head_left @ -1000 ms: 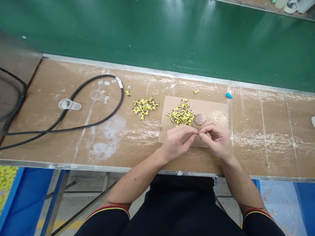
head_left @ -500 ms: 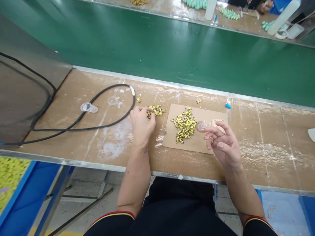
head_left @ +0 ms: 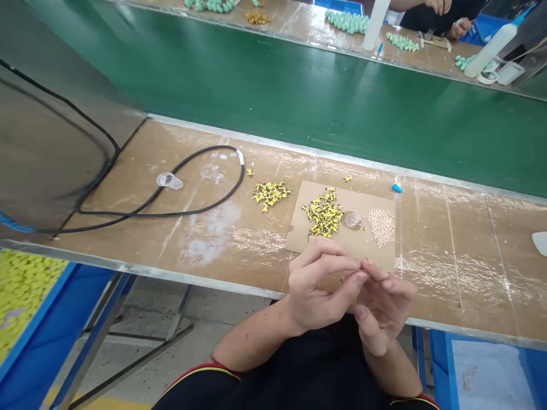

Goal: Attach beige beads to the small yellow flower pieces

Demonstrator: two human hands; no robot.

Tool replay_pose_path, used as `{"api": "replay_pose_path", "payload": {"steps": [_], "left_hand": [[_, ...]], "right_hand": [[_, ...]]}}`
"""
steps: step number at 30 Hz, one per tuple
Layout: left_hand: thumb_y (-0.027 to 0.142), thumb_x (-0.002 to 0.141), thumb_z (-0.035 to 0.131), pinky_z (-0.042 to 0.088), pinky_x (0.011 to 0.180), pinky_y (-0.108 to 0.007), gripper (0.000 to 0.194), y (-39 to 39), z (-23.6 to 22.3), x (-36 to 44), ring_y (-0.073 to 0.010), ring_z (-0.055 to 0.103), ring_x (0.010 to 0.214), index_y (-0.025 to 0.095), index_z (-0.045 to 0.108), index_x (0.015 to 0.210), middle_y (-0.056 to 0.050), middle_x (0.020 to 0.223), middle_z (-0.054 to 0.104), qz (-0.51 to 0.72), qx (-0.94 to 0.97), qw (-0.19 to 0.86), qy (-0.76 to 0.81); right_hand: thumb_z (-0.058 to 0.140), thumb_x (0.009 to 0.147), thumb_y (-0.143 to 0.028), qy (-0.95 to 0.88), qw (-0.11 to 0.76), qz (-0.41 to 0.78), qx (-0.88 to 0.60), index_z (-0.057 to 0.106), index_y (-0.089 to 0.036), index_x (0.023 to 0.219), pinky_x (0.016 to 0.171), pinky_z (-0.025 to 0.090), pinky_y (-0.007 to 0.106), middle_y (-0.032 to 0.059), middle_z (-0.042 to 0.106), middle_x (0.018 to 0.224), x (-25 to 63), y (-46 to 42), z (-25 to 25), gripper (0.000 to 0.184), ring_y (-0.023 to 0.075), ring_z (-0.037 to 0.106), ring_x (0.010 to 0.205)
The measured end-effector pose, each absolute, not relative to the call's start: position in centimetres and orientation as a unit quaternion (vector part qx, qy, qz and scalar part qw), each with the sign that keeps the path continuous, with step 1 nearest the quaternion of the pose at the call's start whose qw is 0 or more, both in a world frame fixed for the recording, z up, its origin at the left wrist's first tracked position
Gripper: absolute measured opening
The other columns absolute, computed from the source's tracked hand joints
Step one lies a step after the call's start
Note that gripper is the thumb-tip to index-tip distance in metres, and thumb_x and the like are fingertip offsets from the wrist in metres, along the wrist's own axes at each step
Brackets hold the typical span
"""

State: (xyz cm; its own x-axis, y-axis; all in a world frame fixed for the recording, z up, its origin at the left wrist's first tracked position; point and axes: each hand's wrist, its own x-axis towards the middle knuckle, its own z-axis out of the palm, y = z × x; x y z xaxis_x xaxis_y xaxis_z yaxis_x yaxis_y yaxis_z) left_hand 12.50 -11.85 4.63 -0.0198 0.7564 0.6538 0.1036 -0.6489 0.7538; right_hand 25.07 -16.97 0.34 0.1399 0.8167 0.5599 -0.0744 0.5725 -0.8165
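My left hand [head_left: 322, 285] is closed, thumb and index fingertips pinched together; whatever is between them is too small to make out. My right hand [head_left: 384, 307] meets it at the fingertips, its fingers loosely curved and the thumb held apart. Both hands are raised over the table's front edge, in front of a cardboard sheet [head_left: 297, 239]. On that sheet lie a pile of small yellow-and-black pieces [head_left: 325, 213], a small clear round dish [head_left: 352, 219] and a pile of tiny pale pink pieces [head_left: 380, 226]. A second yellow-and-black pile [head_left: 271, 195] sits left of the sheet.
A black cable [head_left: 192, 212] loops across the left of the table, near a clear plastic cup [head_left: 170, 180]. A blue cap [head_left: 397, 188] lies behind the sheet. Beyond the green belt [head_left: 299, 97], a co-worker's hands [head_left: 461, 27] are busy near mint-green pieces [head_left: 402, 41].
My left hand has left the left-hand yellow-and-black pile and moved right, towards my body. My right hand has drawn back from the sheet, and the fingertips of both hands now meet.
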Motion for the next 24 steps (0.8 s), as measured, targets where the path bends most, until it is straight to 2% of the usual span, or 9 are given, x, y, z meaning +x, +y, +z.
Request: {"api": "replay_pose_path", "payload": {"steps": [2, 6, 11, 20, 24], "left_hand": [[0.012, 0.088, 0.075, 0.059, 0.069, -0.025, 0.01, -12.0, 4.4, 12.9, -0.0122, 0.067, 0.075, 0.018, 0.071, 0.094, -0.001, 0.084, 0.067, 0.641, 0.63, 0.283, 0.335], [0.007, 0.086, 0.076, 0.06, 0.07, -0.026, 0.015, -12.4, 4.5, 13.0, -0.0128, 0.069, 0.076, 0.02, 0.072, 0.094, -0.002, 0.085, 0.069, 0.642, 0.616, 0.3, 0.344], [0.007, 0.086, 0.072, 0.06, 0.069, -0.027, 0.014, -13.0, 4.9, 13.0, -0.0137, 0.069, 0.075, 0.02, 0.071, 0.091, -0.002, 0.083, 0.07, 0.633, 0.62, 0.293, 0.359], [0.005, 0.088, 0.067, 0.06, 0.071, -0.03, 0.015, -13.1, 5.0, 13.3, -0.015, 0.068, 0.075, 0.019, 0.067, 0.092, -0.002, 0.08, 0.072, 0.63, 0.628, 0.31, 0.336], [0.004, 0.087, 0.065, 0.059, 0.073, -0.03, 0.016, -13.0, 5.1, 13.5, -0.0148, 0.068, 0.075, 0.019, 0.065, 0.092, -0.002, 0.08, 0.072, 0.633, 0.63, 0.296, 0.338]], "right_hand": [[0.06, 0.093, -0.013, -0.606, 0.667, 0.269, -0.34, 0.05, -0.031, 0.14, 0.106, 0.062, 0.046, 0.0038, 0.07, 0.142, 25.0, -17.1, 0.0, 0.052, 0.0214, 0.068, 0.129], [0.06, 0.091, -0.016, -0.654, 0.64, 0.169, -0.366, 0.047, -0.032, 0.141, 0.095, 0.067, 0.045, 0.0045, 0.072, 0.137, 25.6, -16.8, -0.5, 0.054, 0.0229, 0.072, 0.122], [0.066, 0.086, -0.014, -0.682, 0.616, 0.122, -0.375, 0.05, -0.033, 0.131, 0.086, 0.069, 0.051, 0.0074, 0.072, 0.138, 26.0, -17.0, -1.0, 0.051, 0.028, 0.075, 0.116], [0.069, 0.077, -0.009, -0.704, 0.6, 0.092, -0.368, 0.053, -0.032, 0.121, 0.088, 0.07, 0.052, 0.0058, 0.064, 0.151, 26.4, -17.7, -1.2, 0.053, 0.0293, 0.074, 0.122], [0.069, 0.077, -0.008, -0.698, 0.601, 0.108, -0.374, 0.052, -0.031, 0.124, 0.097, 0.067, 0.052, 0.0077, 0.062, 0.153, 26.4, -18.0, -1.5, 0.055, 0.0292, 0.069, 0.13]]}}
